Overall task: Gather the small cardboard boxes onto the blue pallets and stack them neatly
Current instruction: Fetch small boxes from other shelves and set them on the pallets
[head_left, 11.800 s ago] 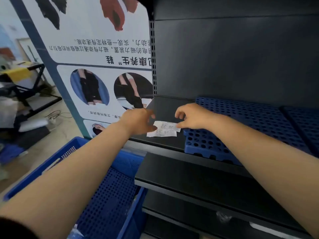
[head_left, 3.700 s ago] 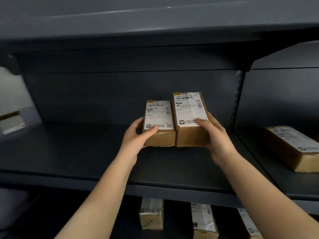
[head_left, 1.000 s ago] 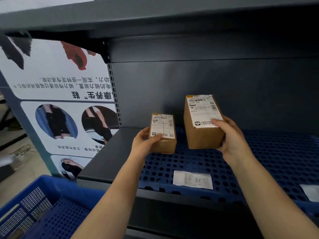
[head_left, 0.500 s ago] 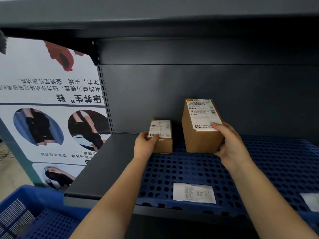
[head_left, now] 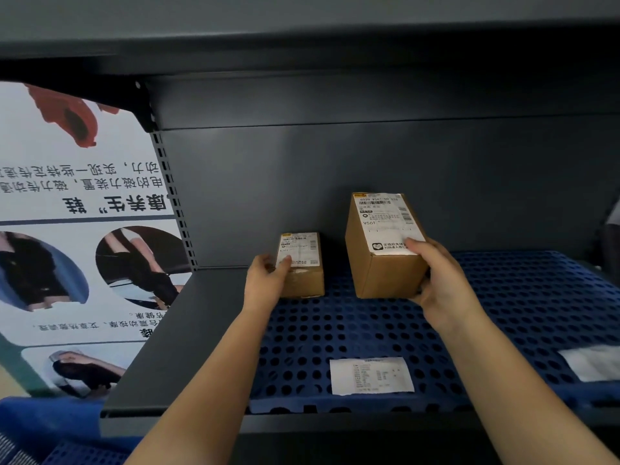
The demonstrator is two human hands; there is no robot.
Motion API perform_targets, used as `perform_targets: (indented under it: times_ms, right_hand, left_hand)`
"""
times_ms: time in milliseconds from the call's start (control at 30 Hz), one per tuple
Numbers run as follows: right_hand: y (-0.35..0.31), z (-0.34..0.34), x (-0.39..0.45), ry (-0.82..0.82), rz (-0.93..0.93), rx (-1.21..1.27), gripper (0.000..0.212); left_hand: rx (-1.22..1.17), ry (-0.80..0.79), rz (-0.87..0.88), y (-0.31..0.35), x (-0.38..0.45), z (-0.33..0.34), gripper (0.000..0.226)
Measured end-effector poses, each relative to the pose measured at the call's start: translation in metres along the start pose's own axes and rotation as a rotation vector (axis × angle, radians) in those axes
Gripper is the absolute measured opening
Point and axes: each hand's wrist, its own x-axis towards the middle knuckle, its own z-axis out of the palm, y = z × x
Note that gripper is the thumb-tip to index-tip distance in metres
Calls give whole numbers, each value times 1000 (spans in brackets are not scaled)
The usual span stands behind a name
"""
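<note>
Two labelled cardboard boxes stand at the back left of the blue perforated pallet on the dark shelf. My left hand grips the smaller box by its left side, thumb on the label. The smaller box sits on the pallet's back left corner. My right hand grips the taller box at its front right corner. Its base looks to be at or just above the pallet. A gap separates the two boxes.
A white paper slip lies near the pallet's front edge, and another white sheet lies at the right. A bare strip of dark shelf runs left of the pallet. A poster hangs further left, and a blue crate is below.
Both hands have moved the boxes deeper and lower into the shelf over the last second. The smaller box now sits on the pallet's back left corner.
</note>
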Motion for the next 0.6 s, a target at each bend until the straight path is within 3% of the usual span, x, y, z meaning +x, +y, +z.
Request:
perform_targets:
  times_ms: [133, 333, 500, 600]
  right_hand:
    - [-4, -10, -3, 14, -4, 11, 27]
    - [-17, -37, 2, 18, -11, 6, 19]
    - [-39, -75, 20, -12, -3, -59, 15]
    - [-53, -101, 36, -57, -4, -155, 18]
  left_hand:
    - [-4, 64, 236, 18, -20, 5, 49]
    - [-22, -228, 405, 66, -74, 68, 43]
    - [-180, -366, 307, 87, -95, 122, 59]
    - [-221, -385, 255, 99, -96, 149, 51]
